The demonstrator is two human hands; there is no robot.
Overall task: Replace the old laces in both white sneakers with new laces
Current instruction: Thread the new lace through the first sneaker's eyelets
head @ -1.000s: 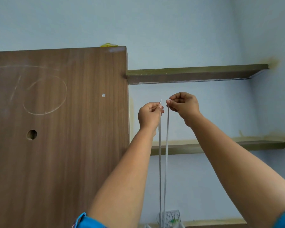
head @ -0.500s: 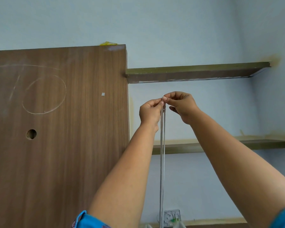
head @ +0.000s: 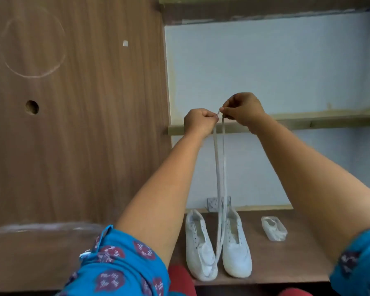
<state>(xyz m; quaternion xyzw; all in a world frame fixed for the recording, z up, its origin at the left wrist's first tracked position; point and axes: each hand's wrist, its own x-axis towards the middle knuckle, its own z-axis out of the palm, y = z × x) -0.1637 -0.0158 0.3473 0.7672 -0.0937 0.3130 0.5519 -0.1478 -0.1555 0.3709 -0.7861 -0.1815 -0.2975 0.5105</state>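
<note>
We pinch both lace ends, left hand (head: 198,122), right hand (head: 242,108) | white lace (head: 220,167) hangs doubled, crossing the two sneakers (head: 217,242) on the shelf (head: 286,265) | plastic packet (head: 273,228) right | wooden panel (head: 83,124) left

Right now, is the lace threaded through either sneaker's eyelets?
No, the lace hangs doubled from both hands, left hand and right hand, above the sneakers.

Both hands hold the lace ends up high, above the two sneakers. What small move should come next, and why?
Probably lower both hands toward one sneaker. The left hand and right hand pinch the ends of the lace level together, its loop hanging between the left sneaker and right sneaker, whose eyelets look empty.
</note>
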